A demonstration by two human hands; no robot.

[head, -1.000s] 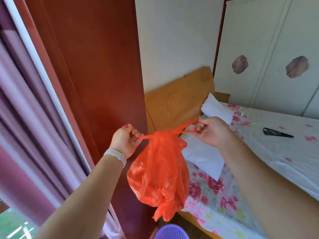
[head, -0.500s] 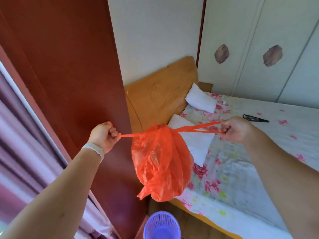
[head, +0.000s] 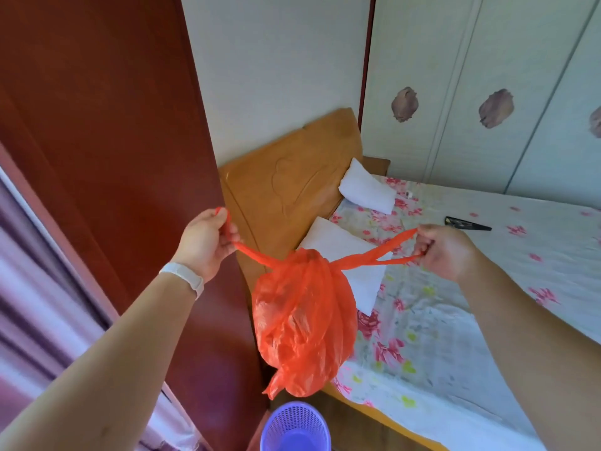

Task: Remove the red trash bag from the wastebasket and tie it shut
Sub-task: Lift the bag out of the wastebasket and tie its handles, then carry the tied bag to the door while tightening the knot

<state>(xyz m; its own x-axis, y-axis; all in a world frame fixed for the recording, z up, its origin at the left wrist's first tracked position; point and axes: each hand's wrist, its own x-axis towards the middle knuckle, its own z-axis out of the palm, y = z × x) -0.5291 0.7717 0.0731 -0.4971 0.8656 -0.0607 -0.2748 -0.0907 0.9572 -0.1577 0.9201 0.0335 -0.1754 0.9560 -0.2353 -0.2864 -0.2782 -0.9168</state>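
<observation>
The red trash bag (head: 302,323) hangs in the air in front of me, bunched shut at its top, with a handle strip stretched out to each side. My left hand (head: 206,242) is closed on the left handle and my right hand (head: 444,250) on the right handle loop. Both handles slope down to a gathered point at the bag's neck. The purple mesh wastebasket (head: 295,429) stands on the floor directly below the bag, with no liner in it.
A dark red wardrobe (head: 107,141) stands close on the left. A bed with a flowered sheet (head: 455,320), two white pillows (head: 366,190) and a wooden headboard (head: 289,187) fills the right. A black object (head: 466,223) lies on the bed. Purple curtains (head: 35,304) hang far left.
My hands have pulled further apart and risen a little, drawing the handles tight. The bag's neck has sunk below my hands. The view has tilted down, showing more of the wastebasket.
</observation>
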